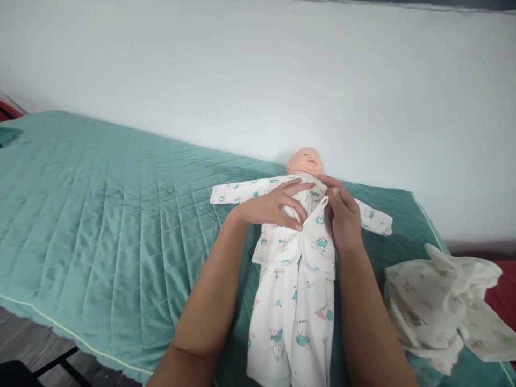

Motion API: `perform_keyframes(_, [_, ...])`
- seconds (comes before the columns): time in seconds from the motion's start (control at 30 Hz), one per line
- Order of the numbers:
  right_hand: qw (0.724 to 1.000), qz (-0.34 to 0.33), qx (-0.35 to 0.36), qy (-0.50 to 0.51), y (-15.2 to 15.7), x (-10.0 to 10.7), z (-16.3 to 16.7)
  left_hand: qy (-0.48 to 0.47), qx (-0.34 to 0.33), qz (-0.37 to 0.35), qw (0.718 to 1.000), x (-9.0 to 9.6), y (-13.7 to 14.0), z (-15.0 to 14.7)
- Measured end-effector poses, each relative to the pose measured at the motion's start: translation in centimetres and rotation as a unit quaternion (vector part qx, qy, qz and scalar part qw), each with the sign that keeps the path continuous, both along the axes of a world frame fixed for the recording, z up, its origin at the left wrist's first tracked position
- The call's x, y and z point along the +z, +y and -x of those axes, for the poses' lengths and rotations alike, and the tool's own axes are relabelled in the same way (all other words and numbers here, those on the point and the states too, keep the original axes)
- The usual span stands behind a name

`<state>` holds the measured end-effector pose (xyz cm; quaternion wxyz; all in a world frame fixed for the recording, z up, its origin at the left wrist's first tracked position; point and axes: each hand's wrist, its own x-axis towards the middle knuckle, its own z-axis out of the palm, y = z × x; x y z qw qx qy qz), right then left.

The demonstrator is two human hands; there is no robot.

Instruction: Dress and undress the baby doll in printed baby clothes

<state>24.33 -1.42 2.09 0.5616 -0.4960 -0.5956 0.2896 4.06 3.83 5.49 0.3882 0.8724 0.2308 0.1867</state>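
A baby doll (307, 159) lies on its back, wearing a white printed baby shirt (278, 246) with its sleeves spread out sideways. My left hand (277, 204) rests on the chest with fingers apart, thumb and index finger close to the front edge. Between thumb and finger, my right hand (345, 212) pinches the other front panel near the neckline, lifting its folded edge a little. Whether a fastener sits at the fingertips is too small to tell. White printed baby trousers (290, 328) cover the doll's legs, their lower ends cut off by the frame.
A crumpled white printed cloth (427, 295) lies to the right, near a red surface (502, 293). Beneath everything spreads a quilted green cover (121, 215), bordered by a white wall (242, 70) behind. Dark metal bars (60, 363) show at lower left.
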Motion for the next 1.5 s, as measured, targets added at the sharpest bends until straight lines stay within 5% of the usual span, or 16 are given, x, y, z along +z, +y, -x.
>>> perform_keyframes(0.13, [1.0,-0.005,-0.007,0.02,-0.2,0.5,0.2,-0.002,-0.011,-0.006,1.0,0.1,0.0,0.3])
perform_keyframes(0.53, [0.964,-0.057,0.116,-0.23,-1.3,2.4,0.3,-0.045,-0.022,0.101,0.994,0.3,0.0,0.7])
perform_keyframes(0.8, [0.957,-0.065,0.148,-0.241,-1.6,3.0,0.6,-0.045,0.005,0.046,0.998,0.6,-0.2,0.3])
perform_keyframes(1.1, [0.968,-0.076,0.148,-0.187,-1.8,3.2,0.7,-0.053,-0.003,0.087,0.995,0.4,0.0,0.7])
perform_keyframes(1.23, [0.997,-0.05,0.053,0.034,-1.7,2.6,0.3,-0.166,0.01,0.145,0.975,-0.5,0.5,1.5])
perform_keyframes(1.33, [0.973,0.01,-0.11,0.202,-1.1,1.8,-0.4,-0.265,0.055,0.207,0.94,-1.4,0.8,1.6])
perform_keyframes(1.5, [0.958,0.094,-0.242,0.125,0.0,0.9,-1.4,-0.295,0.186,0.241,0.906,-2.2,1.1,0.8])
